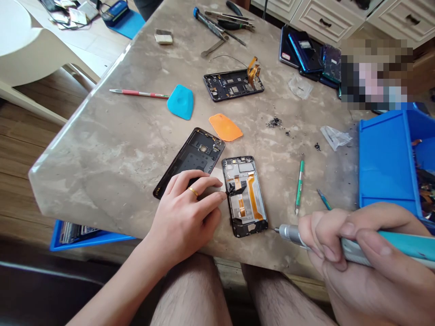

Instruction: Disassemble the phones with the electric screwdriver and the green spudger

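My right hand [353,244] is wrapped round a turquoise-and-silver pen-shaped electric screwdriver [356,249]. Its bit points left, close to the lower right corner of an opened phone [243,208] whose orange ribbon cables and black tape lie exposed. My left hand [190,208], with a gold ring, rests with bent, parted fingers; the fingertips are at that phone's left edge, but contact is hard to tell. Partly beneath this hand lies a black phone back cover [195,158], inner side up. A greyish surface shows under the fingers, too covered to name.
Orange [226,127] and blue pry picks [180,102] lie beyond the phone, near another opened phone [234,85]. Loose screws [273,122] are scattered rightward. A green pen-like tool [299,185] lies near my right hand. A blue bin [384,158] stands right; tools [220,22] lie behind.
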{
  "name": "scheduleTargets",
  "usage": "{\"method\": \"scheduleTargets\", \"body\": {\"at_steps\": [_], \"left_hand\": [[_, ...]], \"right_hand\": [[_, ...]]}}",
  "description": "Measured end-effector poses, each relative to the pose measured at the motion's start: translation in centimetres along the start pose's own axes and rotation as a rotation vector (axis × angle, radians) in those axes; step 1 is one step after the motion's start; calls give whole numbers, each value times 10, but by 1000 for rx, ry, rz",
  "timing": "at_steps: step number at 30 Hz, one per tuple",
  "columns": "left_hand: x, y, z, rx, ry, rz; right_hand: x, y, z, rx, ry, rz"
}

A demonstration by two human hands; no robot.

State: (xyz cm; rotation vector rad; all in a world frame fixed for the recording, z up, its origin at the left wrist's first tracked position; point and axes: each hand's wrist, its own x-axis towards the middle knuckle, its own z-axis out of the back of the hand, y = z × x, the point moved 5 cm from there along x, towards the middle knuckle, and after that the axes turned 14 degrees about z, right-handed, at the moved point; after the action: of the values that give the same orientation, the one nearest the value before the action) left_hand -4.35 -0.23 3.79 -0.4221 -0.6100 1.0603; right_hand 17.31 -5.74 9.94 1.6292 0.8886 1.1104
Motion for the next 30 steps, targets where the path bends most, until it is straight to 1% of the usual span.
{"method": "scheduleTargets", "body": {"at_steps": [2, 5, 6, 10, 15, 20, 24, 25, 26, 27, 28, 30], "left_hand": [[0, 0, 0, -1, 0, 1], [0, 1, 0, -7, 1, 6], [0, 1, 0, -9, 1, 6], [0, 1, 0, -7, -5, 5], [-1, 1, -1, -18, 0, 8], [-1, 1, 0, -24, -4, 7], [-1, 0, 0, -22, -8, 3], [0, 0, 0, -22, -7, 6], [0, 0, 0, -23, -4, 10], [0, 1, 1, -24, -2, 12], [0, 1, 1, -23, 1, 12], [-1, 1, 1, -17, 4, 7]], "right_hand": [[1, 2, -1, -13, 65, 6], [-2, 8, -9, -53, 268, 10], [-5, 10, -11, -83, 304, 21], [-18, 15, -13, -193, 267, 40], [-22, 15, -13, -123, 247, 32], [-14, 14, -15, -121, 280, 14], [-7, 11, -18, -91, 355, 20], [-4, 10, -17, -75, 334, 23], [0, 9, -13, -51, 274, 30], [6, 8, -6, -28, 171, 25], [13, 6, 5, -15, 33, 8], [24, -3, 34, -26, -255, -89]]}}
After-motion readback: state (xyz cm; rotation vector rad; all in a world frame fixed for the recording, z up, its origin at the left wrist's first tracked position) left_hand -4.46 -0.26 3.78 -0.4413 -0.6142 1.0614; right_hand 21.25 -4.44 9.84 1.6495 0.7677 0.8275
